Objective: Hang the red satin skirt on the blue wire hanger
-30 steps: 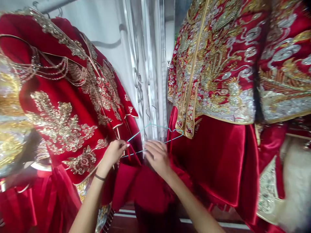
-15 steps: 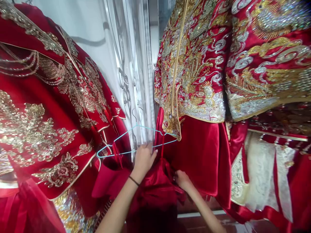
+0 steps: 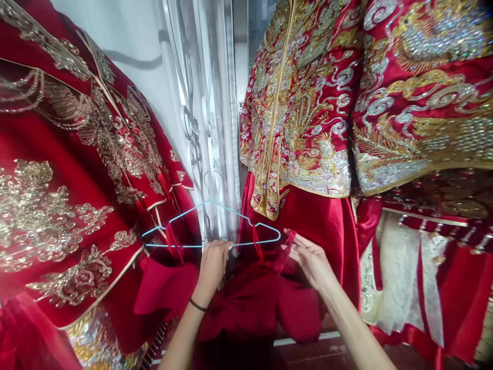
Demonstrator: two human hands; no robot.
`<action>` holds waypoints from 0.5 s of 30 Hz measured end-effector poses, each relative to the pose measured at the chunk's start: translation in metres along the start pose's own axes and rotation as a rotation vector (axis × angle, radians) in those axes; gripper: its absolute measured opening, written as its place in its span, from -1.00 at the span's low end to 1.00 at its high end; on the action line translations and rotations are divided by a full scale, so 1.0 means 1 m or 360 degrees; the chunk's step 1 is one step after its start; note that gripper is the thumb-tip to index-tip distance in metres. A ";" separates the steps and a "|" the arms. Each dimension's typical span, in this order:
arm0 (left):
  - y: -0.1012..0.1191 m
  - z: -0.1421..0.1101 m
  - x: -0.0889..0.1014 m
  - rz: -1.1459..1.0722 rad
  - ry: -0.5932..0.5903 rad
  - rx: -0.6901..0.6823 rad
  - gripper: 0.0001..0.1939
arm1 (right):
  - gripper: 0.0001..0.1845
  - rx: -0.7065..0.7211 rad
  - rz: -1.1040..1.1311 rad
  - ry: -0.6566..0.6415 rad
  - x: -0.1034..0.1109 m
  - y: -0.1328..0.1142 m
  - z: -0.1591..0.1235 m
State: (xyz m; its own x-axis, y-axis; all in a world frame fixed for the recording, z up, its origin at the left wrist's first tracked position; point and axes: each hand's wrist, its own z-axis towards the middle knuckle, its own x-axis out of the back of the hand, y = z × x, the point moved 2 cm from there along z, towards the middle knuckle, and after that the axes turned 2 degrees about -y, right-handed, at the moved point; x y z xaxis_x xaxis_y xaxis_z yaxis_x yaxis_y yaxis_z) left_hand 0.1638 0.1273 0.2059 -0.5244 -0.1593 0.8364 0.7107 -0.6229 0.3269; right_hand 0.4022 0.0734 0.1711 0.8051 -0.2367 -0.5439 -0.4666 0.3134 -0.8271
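Observation:
My left hand (image 3: pixel 214 263), with a black band at the wrist, is closed round the lower bar of a light blue clothes hanger (image 3: pixel 265 241). A dark red dress (image 3: pixel 246 308) with a wide, bow-like top hangs below it. Thin red straps loop over the hanger's left shoulder and over its right notch. To the right of the hanger's end, my right hand (image 3: pixel 311 259) pinches a red strap (image 3: pixel 285 253) between thumb and fingers. The hanger's wire hook (image 3: pixel 210 177) stands up free in front of pale drapery.
A red jacket with silver beading (image 3: pixel 111 133) hangs close on the left. Gold-embroidered red jackets (image 3: pixel 304 108) and a red satin skirt (image 3: pixel 319 231) hang on the right. Behind are a white curtain (image 3: pixel 223 103) and white scrolled metalwork (image 3: pixel 192 133). Tiled floor (image 3: pixel 308 354) shows below.
My right hand has risen from beside the dress, bringing up the red strap. The hanger's right end has come out from the embroidered jacket's hem, and my left hand still grips the bar.

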 end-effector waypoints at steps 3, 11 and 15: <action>0.000 -0.002 0.001 0.0019 -0.0004 -0.0008 -0.70 | -0.55 0.0240 -0.0134 0.0152 0.001 0.005 0.006; 0.007 -0.009 -0.002 -0.0030 0.0055 -0.0008 -0.69 | -0.70 0.0550 -0.0904 0.0018 -0.014 -0.019 0.015; 0.014 -0.010 -0.006 -0.0020 0.0060 -0.0046 -0.68 | -0.70 0.0693 -0.1314 -0.0194 -0.042 -0.033 0.023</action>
State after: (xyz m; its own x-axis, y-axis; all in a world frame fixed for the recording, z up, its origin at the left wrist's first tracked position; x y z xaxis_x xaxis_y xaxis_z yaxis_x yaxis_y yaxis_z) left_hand 0.1718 0.1114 0.2011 -0.5512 -0.1798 0.8148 0.6904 -0.6467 0.3243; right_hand 0.3921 0.0937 0.2247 0.8645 -0.4469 0.2300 0.4270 0.4115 -0.8052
